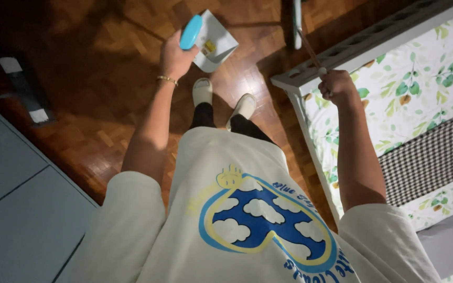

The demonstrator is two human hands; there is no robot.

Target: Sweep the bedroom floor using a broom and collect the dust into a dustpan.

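Fingers of the left hand (174, 58) wrap the blue handle of a white dustpan (213, 44); the right hand (335, 86) is fisted around a broom handle (308, 50) beside the bed frame (336, 55). Judged step: sweeping beside the bed frame; next, the dustpan must be lowered to the parquet floor (95, 78).

One label seen: small yellow sticker (208, 47), roughly rectangular, on the inner face of the white dustpan (218, 44), upper centre of frame. No packages, signs or screens visible.

place: home bedroom | signs: bed (420, 105) with leaf-print sheet, white bed frame (342, 57), parquet floor (106, 78), grey wardrobe doors (11, 199)
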